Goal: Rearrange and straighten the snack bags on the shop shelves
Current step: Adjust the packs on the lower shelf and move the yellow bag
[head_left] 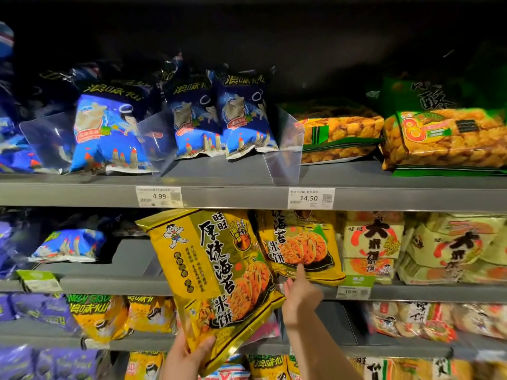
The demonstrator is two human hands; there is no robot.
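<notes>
A large yellow rice-cracker bag (211, 272) hangs tilted in front of the middle shelf, its top leaning left. My left hand (183, 355) grips its bottom corner from below. My right hand (300, 296) is raised beside the bag's right edge with fingers spread, one fingertip touching a second yellow rice-cracker bag (299, 242) that stands on the middle shelf (411, 293) behind the held one. The held bag covers the left part of that second bag.
Blue snack bags (222, 119) stand between clear dividers (285, 149) on the top shelf, with orange-green packs (444, 138) to the right. Pale cracker bags (373, 248) fill the middle shelf's right. One blue bag (68, 245) lies at the left. Yellow and purple bags sit below.
</notes>
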